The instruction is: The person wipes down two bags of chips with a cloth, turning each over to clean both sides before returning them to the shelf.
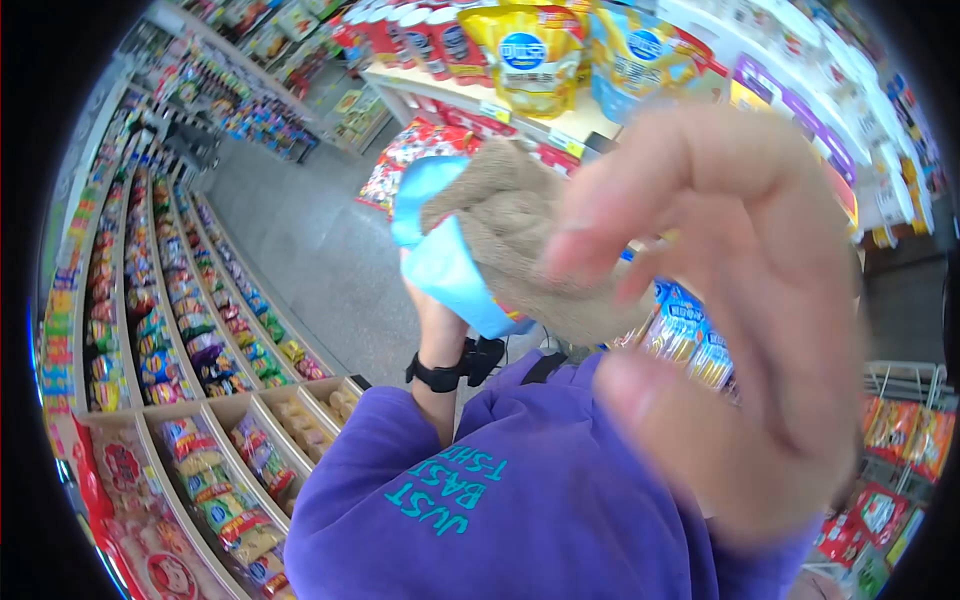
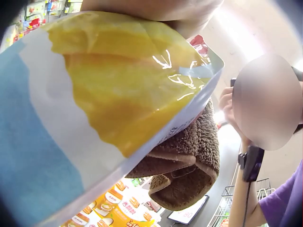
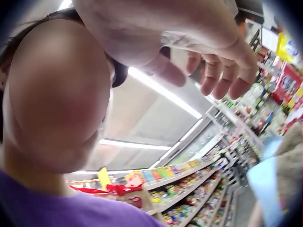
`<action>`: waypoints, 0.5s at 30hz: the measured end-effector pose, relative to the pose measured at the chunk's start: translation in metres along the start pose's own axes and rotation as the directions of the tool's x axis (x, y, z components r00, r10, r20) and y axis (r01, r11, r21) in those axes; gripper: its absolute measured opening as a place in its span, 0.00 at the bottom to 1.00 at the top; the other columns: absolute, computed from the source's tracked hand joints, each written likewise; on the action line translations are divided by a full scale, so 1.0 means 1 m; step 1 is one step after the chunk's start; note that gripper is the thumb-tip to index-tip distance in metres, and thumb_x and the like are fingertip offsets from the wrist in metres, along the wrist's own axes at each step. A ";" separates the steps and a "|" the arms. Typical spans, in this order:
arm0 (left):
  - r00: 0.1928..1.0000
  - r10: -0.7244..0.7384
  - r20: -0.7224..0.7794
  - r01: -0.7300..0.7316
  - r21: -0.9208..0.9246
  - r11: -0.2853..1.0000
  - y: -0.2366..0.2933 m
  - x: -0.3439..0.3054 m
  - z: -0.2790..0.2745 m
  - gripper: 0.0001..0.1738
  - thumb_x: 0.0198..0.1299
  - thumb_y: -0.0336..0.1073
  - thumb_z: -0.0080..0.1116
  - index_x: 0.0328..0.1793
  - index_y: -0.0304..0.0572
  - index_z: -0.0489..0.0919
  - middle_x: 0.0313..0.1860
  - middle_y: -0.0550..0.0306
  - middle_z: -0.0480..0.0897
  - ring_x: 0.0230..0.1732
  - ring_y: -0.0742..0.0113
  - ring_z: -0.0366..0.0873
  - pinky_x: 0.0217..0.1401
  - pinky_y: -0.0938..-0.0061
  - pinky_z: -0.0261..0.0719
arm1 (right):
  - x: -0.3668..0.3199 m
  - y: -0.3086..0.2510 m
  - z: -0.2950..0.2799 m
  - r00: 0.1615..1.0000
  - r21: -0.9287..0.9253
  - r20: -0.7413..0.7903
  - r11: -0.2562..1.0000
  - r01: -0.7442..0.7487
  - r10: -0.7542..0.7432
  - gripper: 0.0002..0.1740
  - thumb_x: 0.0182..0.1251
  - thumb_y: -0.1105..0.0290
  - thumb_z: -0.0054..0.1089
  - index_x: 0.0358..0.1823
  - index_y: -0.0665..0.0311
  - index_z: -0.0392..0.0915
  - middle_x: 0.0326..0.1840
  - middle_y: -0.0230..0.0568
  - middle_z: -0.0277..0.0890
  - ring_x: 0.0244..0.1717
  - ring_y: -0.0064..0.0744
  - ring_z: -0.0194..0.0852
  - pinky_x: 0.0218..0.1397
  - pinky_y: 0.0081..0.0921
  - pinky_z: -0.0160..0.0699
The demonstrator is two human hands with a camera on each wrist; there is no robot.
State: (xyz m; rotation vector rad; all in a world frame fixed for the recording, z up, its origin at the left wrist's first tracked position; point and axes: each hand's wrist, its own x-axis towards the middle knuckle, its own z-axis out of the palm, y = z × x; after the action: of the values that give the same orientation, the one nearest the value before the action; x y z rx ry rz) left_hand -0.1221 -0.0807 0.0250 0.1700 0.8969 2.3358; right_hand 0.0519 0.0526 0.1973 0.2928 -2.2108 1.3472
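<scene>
My left hand point(image 1: 437, 322) holds a blue packet point(image 1: 447, 268) from beneath, and its fingers are mostly hidden behind the packet. In the left wrist view the packet point(image 2: 128, 80) shows yellow, white and blue bands and a glossy surface. A fuzzy brown cloth point(image 1: 510, 215) lies bunched against the packet, and its folded edge point(image 2: 182, 177) hangs below it. Raised close to the head camera, my right hand point(image 1: 760, 330) is large and blurred, with fingers loosely bent and nothing between them. The right wrist view shows its fingers point(image 3: 222, 78) hanging loosely.
Long shelves of bagged snacks point(image 1: 160, 300) run along the left. Ahead stands a shelf with a yellow pouch point(image 1: 525, 60) and red tubs point(image 1: 430, 40). A red patterned bag point(image 1: 415, 160) is below it. Wire racks point(image 1: 905, 385) stand at right; grey floor point(image 1: 300, 220) lies between.
</scene>
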 end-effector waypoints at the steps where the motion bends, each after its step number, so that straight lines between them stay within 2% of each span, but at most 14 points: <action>1: 1.000 0.020 -0.018 -0.020 -0.022 1.000 0.004 -0.005 -0.001 0.17 0.64 0.35 0.46 0.57 0.38 0.68 0.48 0.50 0.77 0.45 0.63 0.78 0.48 0.70 0.79 | 0.010 -0.003 0.001 1.000 -0.001 0.018 1.000 0.015 -0.015 0.29 0.52 0.74 0.55 0.59 0.62 0.61 0.53 0.44 0.63 0.51 0.31 0.62 0.52 0.28 0.65; 2: 0.996 0.087 0.013 -0.088 0.099 0.991 0.000 -0.009 -0.002 0.17 0.62 0.32 0.48 0.57 0.38 0.68 0.49 0.51 0.77 0.46 0.64 0.78 0.48 0.70 0.78 | 0.010 0.003 0.007 0.999 -0.301 0.033 0.953 0.005 0.005 0.30 0.53 0.68 0.60 0.59 0.61 0.64 0.55 0.46 0.62 0.55 0.39 0.61 0.57 0.32 0.62; 3: 0.989 0.139 0.058 -0.148 0.219 0.964 -0.007 -0.013 -0.001 0.18 0.60 0.30 0.51 0.58 0.38 0.67 0.49 0.51 0.77 0.47 0.65 0.77 0.49 0.71 0.78 | 0.004 0.017 0.018 0.996 -0.450 0.019 0.890 -0.072 0.090 0.32 0.53 0.63 0.63 0.60 0.61 0.64 0.60 0.49 0.60 0.60 0.48 0.58 0.62 0.38 0.58; 5: 0.993 0.092 0.072 -0.107 0.237 0.966 -0.014 -0.022 0.003 0.20 0.59 0.28 0.52 0.58 0.38 0.67 0.49 0.52 0.77 0.48 0.65 0.77 0.49 0.71 0.78 | 0.000 0.046 0.036 0.993 -0.655 0.066 0.755 -0.033 0.101 0.33 0.52 0.58 0.62 0.59 0.61 0.65 0.64 0.52 0.55 0.64 0.54 0.53 0.65 0.42 0.55; 6: 0.996 0.050 0.078 -0.069 0.265 0.962 -0.017 -0.024 0.004 0.21 0.57 0.27 0.54 0.58 0.38 0.67 0.50 0.52 0.76 0.49 0.66 0.77 0.50 0.71 0.77 | -0.004 0.055 0.043 0.992 -0.661 0.061 0.749 -0.041 0.109 0.33 0.52 0.58 0.62 0.59 0.61 0.65 0.64 0.52 0.55 0.64 0.54 0.53 0.65 0.42 0.55; 8: 0.996 0.046 0.073 -0.061 0.209 0.976 -0.024 -0.025 0.007 0.21 0.59 0.29 0.54 0.59 0.38 0.66 0.49 0.52 0.76 0.49 0.65 0.77 0.51 0.71 0.77 | -0.010 0.068 0.054 0.973 -0.432 -0.099 0.871 -0.233 0.211 0.37 0.53 0.60 0.63 0.64 0.61 0.60 0.67 0.51 0.52 0.67 0.51 0.52 0.68 0.42 0.51; 9: 0.997 0.030 0.070 -0.039 0.128 0.991 -0.027 -0.025 0.006 0.22 0.59 0.29 0.54 0.60 0.38 0.65 0.51 0.51 0.75 0.50 0.64 0.76 0.52 0.70 0.77 | -0.016 0.071 0.061 0.969 -0.413 -0.166 0.880 -0.235 0.181 0.39 0.51 0.60 0.64 0.64 0.62 0.59 0.68 0.51 0.51 0.67 0.54 0.51 0.68 0.42 0.51; 10: 0.998 0.015 0.068 -0.018 0.046 0.999 -0.030 -0.025 0.004 0.23 0.59 0.29 0.54 0.61 0.38 0.64 0.52 0.51 0.74 0.51 0.64 0.76 0.53 0.69 0.77 | -0.022 0.071 0.064 0.969 -0.416 -0.164 0.878 -0.237 0.184 0.39 0.51 0.60 0.64 0.64 0.62 0.59 0.68 0.51 0.51 0.67 0.54 0.51 0.68 0.42 0.51; 12: 0.996 -0.011 0.092 0.008 0.035 0.999 -0.037 -0.020 -0.013 0.24 0.60 0.29 0.53 0.62 0.38 0.61 0.55 0.50 0.73 0.53 0.62 0.75 0.55 0.67 0.76 | -0.035 0.071 0.070 0.950 -0.360 -0.218 0.886 -0.292 0.224 0.40 0.49 0.61 0.65 0.64 0.63 0.59 0.68 0.52 0.50 0.67 0.55 0.50 0.68 0.43 0.50; 13: 0.993 -0.038 0.114 0.029 0.077 0.997 -0.042 -0.020 -0.022 0.24 0.62 0.32 0.51 0.63 0.38 0.60 0.57 0.50 0.71 0.55 0.62 0.73 0.57 0.65 0.74 | -0.042 0.073 0.074 0.942 -0.330 -0.242 0.893 -0.307 0.234 0.38 0.47 0.65 0.63 0.63 0.63 0.61 0.68 0.53 0.50 0.67 0.55 0.49 0.68 0.44 0.49; 15: 0.989 -0.074 0.129 0.058 0.122 0.991 -0.046 -0.023 -0.028 0.25 0.63 0.34 0.50 0.64 0.39 0.59 0.59 0.50 0.69 0.58 0.61 0.71 0.59 0.64 0.73 | -0.058 0.080 0.084 0.940 -0.363 -0.239 0.875 -0.320 0.245 0.38 0.45 0.64 0.63 0.62 0.62 0.64 0.67 0.54 0.51 0.67 0.59 0.48 0.68 0.47 0.47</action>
State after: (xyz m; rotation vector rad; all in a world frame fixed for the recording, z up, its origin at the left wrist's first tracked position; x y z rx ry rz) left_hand -0.0899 -0.0836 -0.0238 0.3361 0.9601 2.1832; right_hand 0.0375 0.0123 0.0752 -0.3099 -2.3611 0.9757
